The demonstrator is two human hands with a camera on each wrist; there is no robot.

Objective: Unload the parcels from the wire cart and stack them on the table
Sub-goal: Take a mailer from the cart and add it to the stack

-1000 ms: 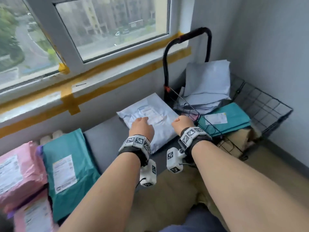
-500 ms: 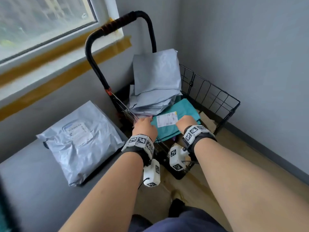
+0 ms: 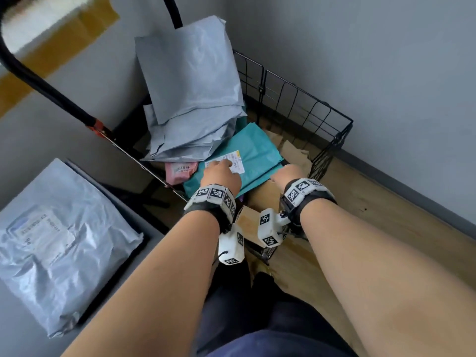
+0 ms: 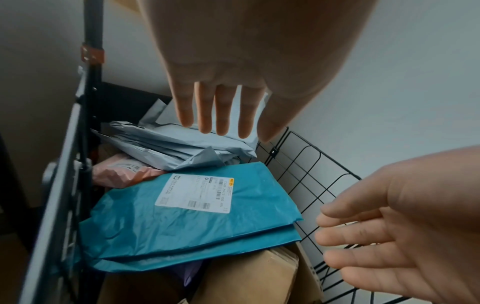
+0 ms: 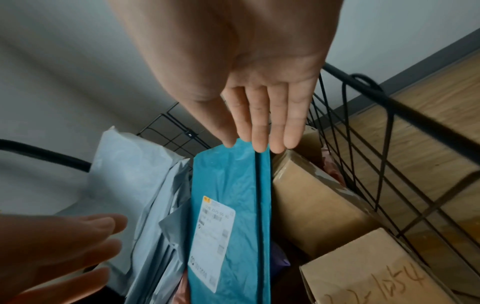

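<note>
So far one grey parcel (image 3: 64, 243) lies on the table (image 3: 15, 336) at lower left; the cart (image 3: 332, 140) at centre holds grey bags, a teal parcel (image 3: 257, 155), boxes. Both hands, left (image 3: 221, 176) and right (image 3: 288, 175), hover spread over the teal one, holding nothing

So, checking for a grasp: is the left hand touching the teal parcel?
Apart. The right wrist view shows the left hand open, with grey mailers visible between its fingers and the teal parcel.

Soft daylight, dimmer inside the wire cart (image 3: 304, 104); edges beside it bend and blur, wrist views smeared.
</note>
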